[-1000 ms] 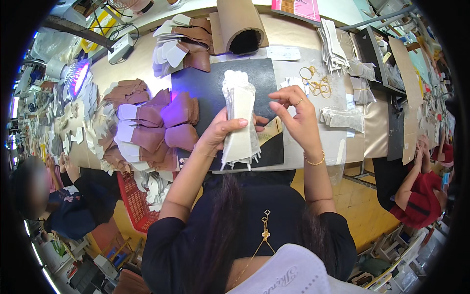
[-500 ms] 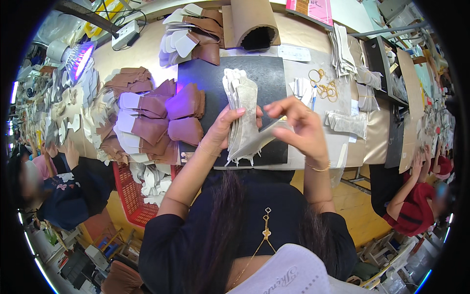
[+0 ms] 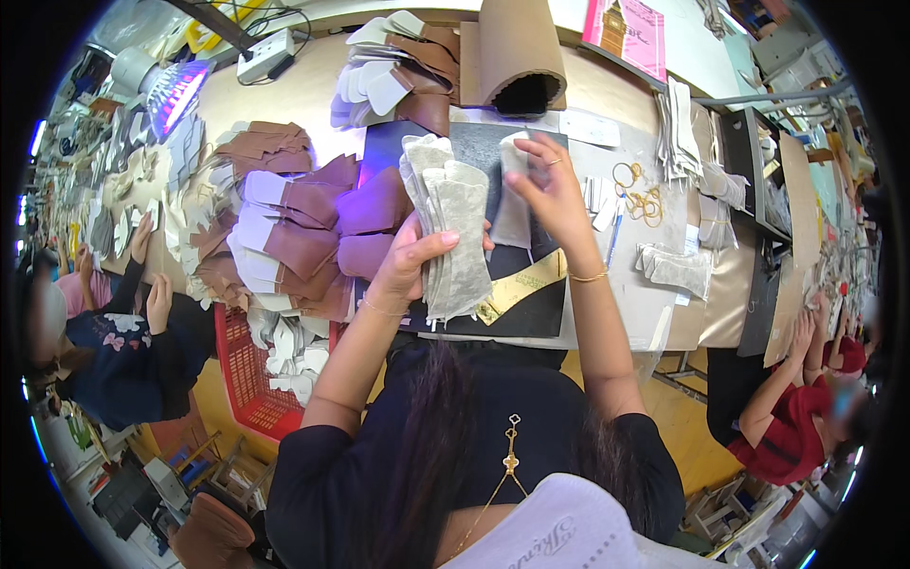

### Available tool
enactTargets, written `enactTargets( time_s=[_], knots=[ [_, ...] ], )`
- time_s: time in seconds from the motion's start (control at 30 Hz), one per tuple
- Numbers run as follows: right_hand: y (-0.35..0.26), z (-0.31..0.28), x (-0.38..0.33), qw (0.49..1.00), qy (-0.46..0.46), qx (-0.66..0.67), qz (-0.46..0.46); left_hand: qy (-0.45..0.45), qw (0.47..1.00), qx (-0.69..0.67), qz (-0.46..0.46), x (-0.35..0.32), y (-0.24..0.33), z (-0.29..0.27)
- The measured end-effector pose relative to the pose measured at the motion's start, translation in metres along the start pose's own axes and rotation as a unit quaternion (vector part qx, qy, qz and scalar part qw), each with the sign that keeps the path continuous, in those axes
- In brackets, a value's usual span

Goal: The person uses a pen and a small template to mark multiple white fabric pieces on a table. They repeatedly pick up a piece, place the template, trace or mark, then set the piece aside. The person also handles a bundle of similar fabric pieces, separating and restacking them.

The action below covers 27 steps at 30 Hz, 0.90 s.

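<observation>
My left hand grips a stack of flat grey-white cut pieces, thumb across the front and fingertips showing at the right edge. The pieces fan out at the top and stand over a black mat. To the right, my right hand is over a single grey-white piece, thumb and fingers apart, the thumb appearing to touch the piece's edge. Slight blur covers those fingers. A yellow printed strip lies on the mat below, partly behind the stack.
Brown and white leather-like pieces are piled left of the mat. A rolled tan sheet is behind it. Rubber bands and another grey stack lie right. A red basket stands lower left; co-workers sit at both sides.
The stack in my left hand has turned more upright. My right hand has moved up and away from it, with one piece now apart from the stack. The yellow strip has come into full view.
</observation>
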State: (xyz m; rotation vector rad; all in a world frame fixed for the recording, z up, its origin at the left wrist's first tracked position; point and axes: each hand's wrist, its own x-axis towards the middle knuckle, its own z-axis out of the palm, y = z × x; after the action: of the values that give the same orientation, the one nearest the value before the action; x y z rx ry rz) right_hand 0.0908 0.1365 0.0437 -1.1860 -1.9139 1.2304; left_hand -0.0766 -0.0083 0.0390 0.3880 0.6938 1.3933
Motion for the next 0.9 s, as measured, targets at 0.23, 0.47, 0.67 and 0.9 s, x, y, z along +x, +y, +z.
enactTargets(
  time_s=[0.23, 0.47, 0.67, 0.9],
  knots=[
    [-0.009, -0.001, -0.027, 0.987, -0.059, 0.038, -0.142, 0.043, 0.999, 0.023, -0.011, 0.001, -0.003, 0.007],
    [-0.02, -0.002, -0.057, 0.964, 0.014, 0.058, -0.26, 0.047, 0.998, 0.04, 0.011, 0.005, -0.007, 0.007],
    [-0.02, -0.003, -0.063, 0.977, -0.013, 0.103, -0.187, 0.029, 0.998, 0.005, -0.048, 0.003, -0.013, 0.006],
    [-0.033, -0.01, -0.057, 0.955, 0.027, -0.058, -0.291, 0.025, 0.998, -0.003, -0.052, 0.003, -0.014, 0.014]
  ],
)
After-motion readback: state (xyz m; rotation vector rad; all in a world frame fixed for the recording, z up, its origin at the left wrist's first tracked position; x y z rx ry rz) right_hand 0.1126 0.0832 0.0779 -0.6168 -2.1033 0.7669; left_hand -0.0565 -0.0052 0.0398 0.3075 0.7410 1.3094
